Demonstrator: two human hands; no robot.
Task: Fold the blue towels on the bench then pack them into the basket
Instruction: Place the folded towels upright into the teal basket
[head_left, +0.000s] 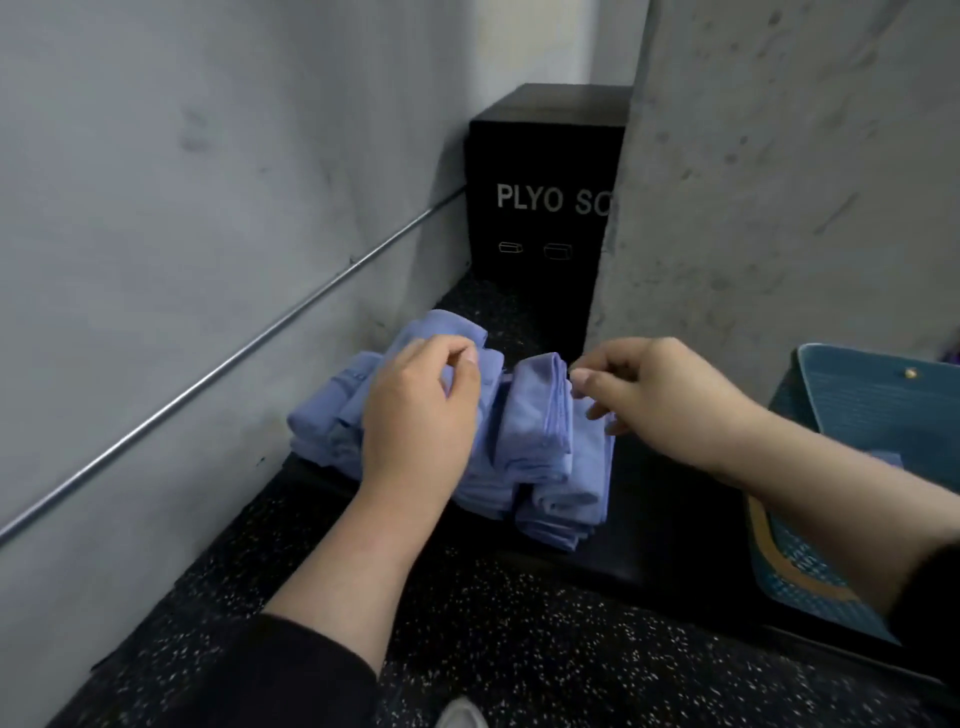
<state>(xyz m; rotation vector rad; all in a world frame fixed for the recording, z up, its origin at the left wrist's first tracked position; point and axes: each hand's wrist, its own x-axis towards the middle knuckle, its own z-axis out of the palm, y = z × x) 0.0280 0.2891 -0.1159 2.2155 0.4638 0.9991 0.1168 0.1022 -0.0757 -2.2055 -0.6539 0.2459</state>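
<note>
Several blue towels (550, 499) lie folded and heaped on the black bench (660, 525). My left hand (421, 415) rests on top of the heap, its fingers curled round a fold of towel. One folded towel (537, 415) stands up between my hands. My right hand (660, 400) pinches its right edge with thumb and fingertips. The teal basket (872, 405) sits at the right end of the bench, partly hidden behind my right forearm, and a bit of blue towel (889, 460) shows inside it.
A black box (540, 208) printed PLYO stands behind the bench. A grey wall with a metal rail (218, 371) runs along the left, and a concrete pillar (779, 182) rises at the right. Below is speckled black floor (519, 649).
</note>
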